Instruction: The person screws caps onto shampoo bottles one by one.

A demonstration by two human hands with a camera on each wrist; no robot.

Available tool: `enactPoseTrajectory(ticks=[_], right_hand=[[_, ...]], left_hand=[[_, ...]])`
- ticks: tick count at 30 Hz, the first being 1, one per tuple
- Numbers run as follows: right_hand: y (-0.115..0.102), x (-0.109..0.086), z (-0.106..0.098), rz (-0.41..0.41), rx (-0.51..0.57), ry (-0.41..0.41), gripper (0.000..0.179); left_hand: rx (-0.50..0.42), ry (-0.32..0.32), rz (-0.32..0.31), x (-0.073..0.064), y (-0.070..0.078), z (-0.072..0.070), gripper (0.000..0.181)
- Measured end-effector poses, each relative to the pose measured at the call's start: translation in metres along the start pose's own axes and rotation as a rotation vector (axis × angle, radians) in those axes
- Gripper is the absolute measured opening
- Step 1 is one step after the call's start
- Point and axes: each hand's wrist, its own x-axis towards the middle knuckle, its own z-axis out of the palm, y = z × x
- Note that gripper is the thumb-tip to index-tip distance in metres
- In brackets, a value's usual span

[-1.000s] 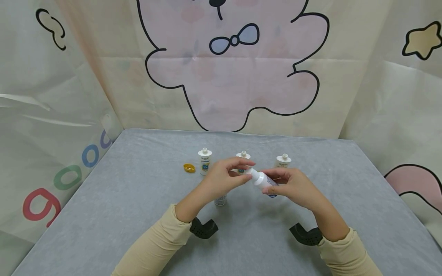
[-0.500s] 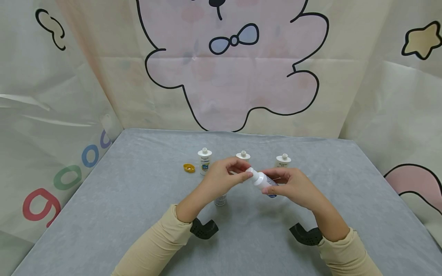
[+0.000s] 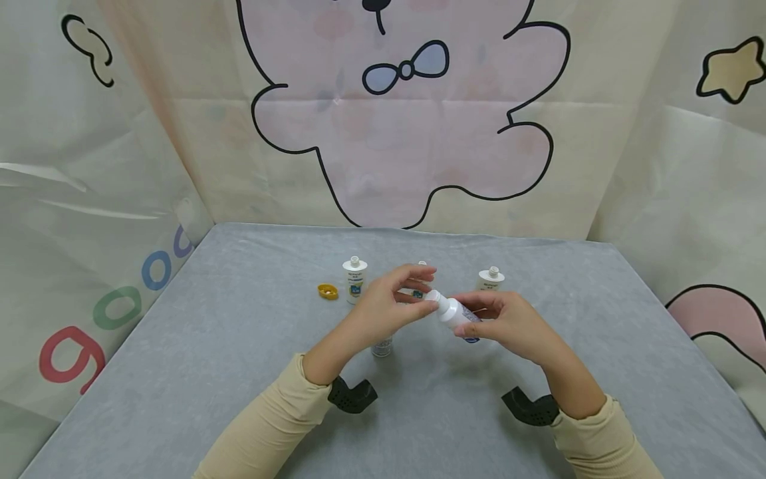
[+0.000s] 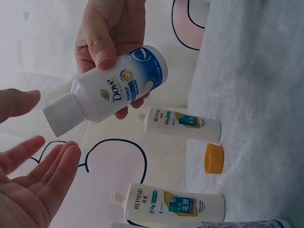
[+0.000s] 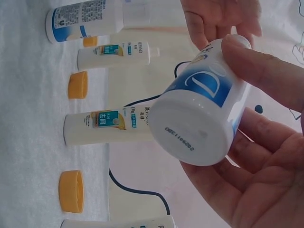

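Observation:
My right hand (image 3: 509, 326) grips a white Dove bottle (image 4: 118, 85) with a blue label, tilted in the air so its cap points up and left. Fingers and thumb wrap the lower body, and the printed base faces the right wrist view. Around the white cap (image 4: 64, 114), the thumb and fingers of my left hand (image 3: 383, 303) are parted, with a gap showing on both sides in the left wrist view. A second white-and-blue bottle (image 5: 85, 20) stands on the table below the left hand, mostly hidden by it in the head view.
Several white Repand bottles stand in a row behind the hands, among them a left one (image 3: 356, 279) and a right one (image 3: 491, 278), both uncapped. Yellow caps lie beside them, such as the left cap (image 3: 328, 291). Grey cloth (image 3: 179, 372) covers the table.
My left fingers were closer together at the cap half a second ago; they have since spread and lifted off it. The right hand and its Dove bottle have hardly moved.

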Motion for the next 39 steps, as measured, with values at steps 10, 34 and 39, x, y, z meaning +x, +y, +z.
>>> enactPoseTrajectory(ticks=[10,34,39], right_hand=[[-0.0006,-0.0017,-0.0003,-0.023,-0.003,0.002,0.05],[0.0002,-0.0005,-0.0004,-0.027,0.001,-0.008,0.05],[-0.0001,-0.0011,-0.0006,-0.032,-0.005,-0.004,0.049]], left_hand=[[0.026,0.039,-0.048,0.0007,0.0014,0.0019,0.022],[0.037,0.03,-0.058,0.0016,-0.0001,0.001,0.028],[0.058,0.03,-0.028,0.0017,-0.0006,0.0015,0.022]])
